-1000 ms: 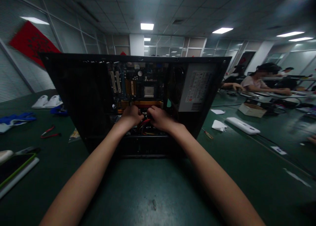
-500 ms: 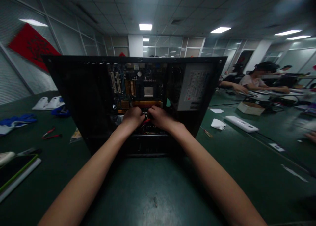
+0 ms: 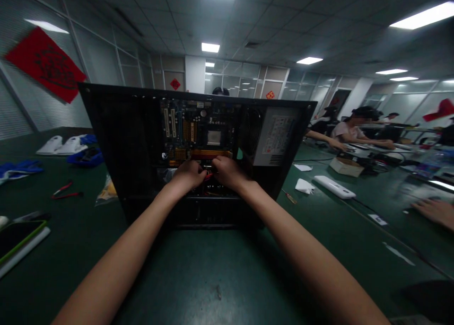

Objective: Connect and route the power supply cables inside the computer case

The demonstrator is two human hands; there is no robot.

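Observation:
An open black computer case [image 3: 117, 140] lies on the green table [image 3: 213, 277], its motherboard [image 3: 198, 131] and grey power supply [image 3: 275, 136] exposed. My left hand [image 3: 189, 174] and my right hand [image 3: 227, 172] are both inside the case at the motherboard's lower edge. Both hands are closed in a pinch, fingertips almost meeting around a red cable [image 3: 207, 176] between them. Exactly what each fingertip grips is hidden.
Red-handled pliers [image 3: 64, 191], a plastic bag [image 3: 106, 191], blue gloves [image 3: 17, 169] and a phone [image 3: 17, 235] lie left. A screwdriver [image 3: 290, 197], white device [image 3: 335, 187] and tissue [image 3: 304, 186] lie right. Other people sit at the far right; someone's hand [image 3: 434, 211] rests nearby.
The view tilted and shifted, so the case sits slightly lower and right. My hands stay at the same spot inside the case, still pinched together. Another person's hand now shows at right.

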